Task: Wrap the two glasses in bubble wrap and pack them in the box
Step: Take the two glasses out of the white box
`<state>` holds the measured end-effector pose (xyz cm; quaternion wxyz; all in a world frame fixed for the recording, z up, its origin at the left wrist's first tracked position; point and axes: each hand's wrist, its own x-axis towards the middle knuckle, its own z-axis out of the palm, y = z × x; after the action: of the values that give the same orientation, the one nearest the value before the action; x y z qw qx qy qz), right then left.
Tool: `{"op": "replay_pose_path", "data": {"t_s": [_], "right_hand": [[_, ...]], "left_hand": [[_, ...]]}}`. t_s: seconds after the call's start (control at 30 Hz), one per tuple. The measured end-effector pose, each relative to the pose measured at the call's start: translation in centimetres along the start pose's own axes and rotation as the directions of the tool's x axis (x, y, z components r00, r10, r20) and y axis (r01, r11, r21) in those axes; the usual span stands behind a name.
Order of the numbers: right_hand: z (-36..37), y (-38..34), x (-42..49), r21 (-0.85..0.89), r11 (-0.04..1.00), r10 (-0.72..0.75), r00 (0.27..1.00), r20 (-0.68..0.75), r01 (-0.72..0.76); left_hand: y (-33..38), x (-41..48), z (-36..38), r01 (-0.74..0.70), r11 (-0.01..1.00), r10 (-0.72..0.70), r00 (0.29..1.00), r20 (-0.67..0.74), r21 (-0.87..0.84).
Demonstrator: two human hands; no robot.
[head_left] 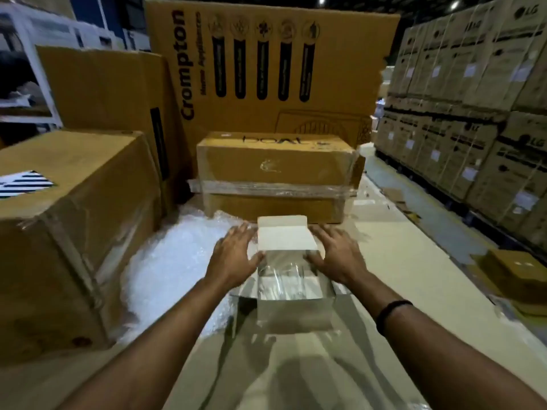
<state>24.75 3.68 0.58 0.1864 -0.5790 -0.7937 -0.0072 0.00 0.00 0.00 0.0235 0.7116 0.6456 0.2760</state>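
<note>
Two bare hands flank a small white box [293, 315]. The left hand [236, 255] and right hand [340, 255] lie flat against its opposite sides, fingers straight and pointing away, each thumb touching the rim. Neither grip closes on anything; both are open, pressing inward. This looks meant to steady the box and square its walls before the lid closes.

The box stands upright on a pale surface just in front of the person, top open, its white lid flap [285, 238] raised at the far edge. Inside lies a clear, shiny bundle [284, 279], probably the wrapped glasses, though no single glass can be made out. Packing seems nearly done, with the flap left to fold down.

A black band [390, 312] circles the right wrist. Loose bubble wrap [177, 261] lies spread just left of the box, under the left forearm. Beyond stands a film-wrapped carton [278, 164], a tall printed carton [266, 69] behind it, a large carton [74, 217] to the left, and stacked cartons [458, 99] well apart on the right.
</note>
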Motion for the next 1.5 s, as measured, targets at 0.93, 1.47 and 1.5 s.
{"op": "replay_pose_path", "data": {"t_s": [0.93,1.47,1.5], "right_hand": [[7.9,-1.7,3.2,-0.221,0.975,0.094,0.908,0.409,-0.002],[3.9,-1.3,-0.6,0.520,0.803,0.275,0.955,0.110,-0.291],[3.0,-1.1,-1.1,0.588,0.760,0.289,0.955,0.075,-0.276]], "left_hand": [[0.1,2.7,7.2,0.032,0.845,-0.220,0.931,0.292,0.534],[0.8,-1.7,3.9,0.125,0.877,-0.141,0.990,0.001,-0.465],[1.3,-2.1,3.5,0.107,0.835,-0.136,0.991,-0.013,-0.540]]}}
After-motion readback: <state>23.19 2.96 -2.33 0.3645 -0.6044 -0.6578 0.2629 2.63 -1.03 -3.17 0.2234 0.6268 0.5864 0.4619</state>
